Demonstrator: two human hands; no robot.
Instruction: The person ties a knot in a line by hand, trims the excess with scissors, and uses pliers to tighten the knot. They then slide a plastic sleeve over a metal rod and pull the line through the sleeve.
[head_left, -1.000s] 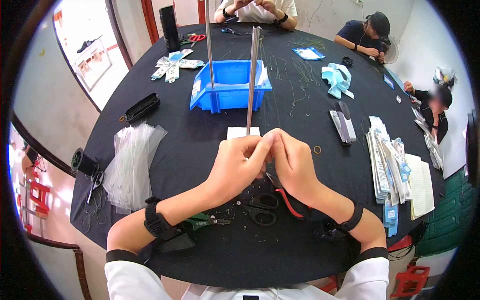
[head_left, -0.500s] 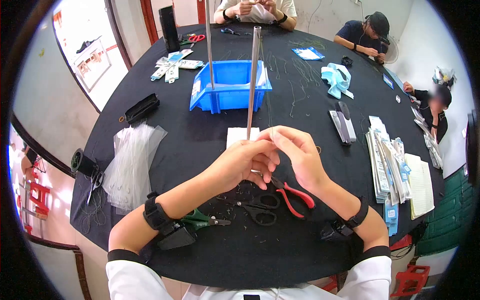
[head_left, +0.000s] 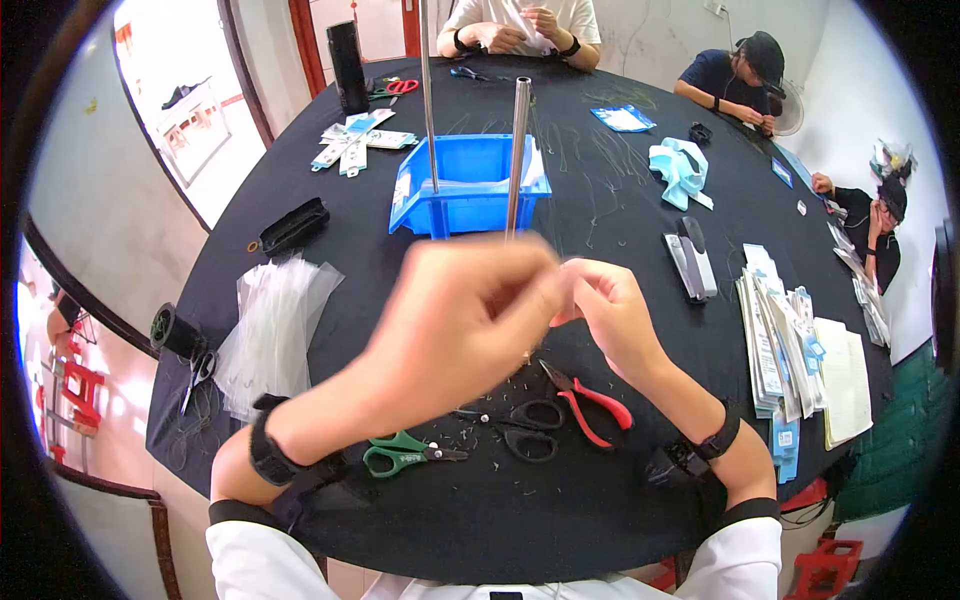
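Note:
My left hand is raised over the middle of the table, smeared by motion, with its fingers curled and its thumb and forefinger pressed together. Close against its fingertips, my right hand is closed in a pinch. A thin green line runs down to the right fingers in the earlier view; now it is too faint to follow. Behind the hands stands a metal rod, its foot hidden by my left hand. On the near side lie red-handled pliers, black scissors and green-handled scissors.
A blue bin stands beyond the hands, near a second rod. Clear plastic sleeves and a thread spool lie left. A stapler and stacked cards are right. Several people sit around the black table.
My left hand has risen towards the camera and turned, its spread fingers now curled. My right hand stays nearly in place, pinching. The view has shifted slightly.

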